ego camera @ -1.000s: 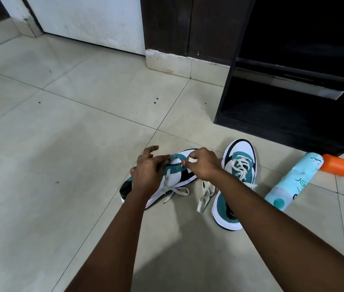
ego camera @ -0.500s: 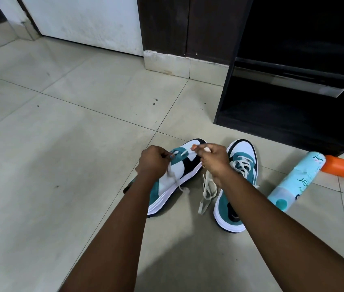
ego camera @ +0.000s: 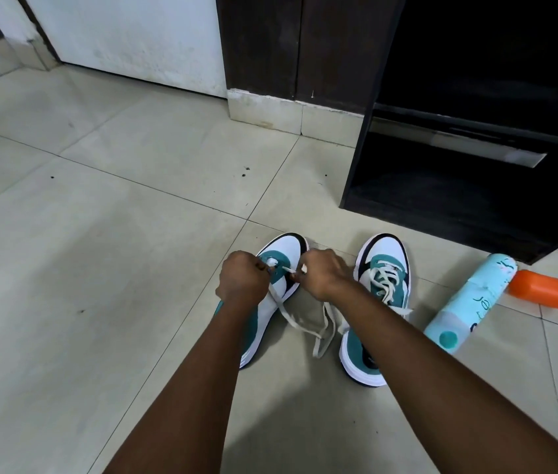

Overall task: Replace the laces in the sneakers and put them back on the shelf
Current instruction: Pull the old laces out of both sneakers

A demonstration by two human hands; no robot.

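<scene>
Both hands pinch the lace (ego camera: 300,319) over the sneaker (ego camera: 279,268), left hand (ego camera: 241,280) and right hand (ego camera: 322,275) close together. That likely steadies threading.

1. One head-worn, wide-angle view looks forward and steeply down along both bare forearms.
2. It sits close above the pale tiled floor (ego camera: 99,268), facing the dark wooden shelf unit (ego camera: 476,206) at upper right.

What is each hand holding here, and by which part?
Both hands pinch the white lace of the left sneaker near the toe-end eyelets: left hand one strand, right hand the tip end.
</scene>
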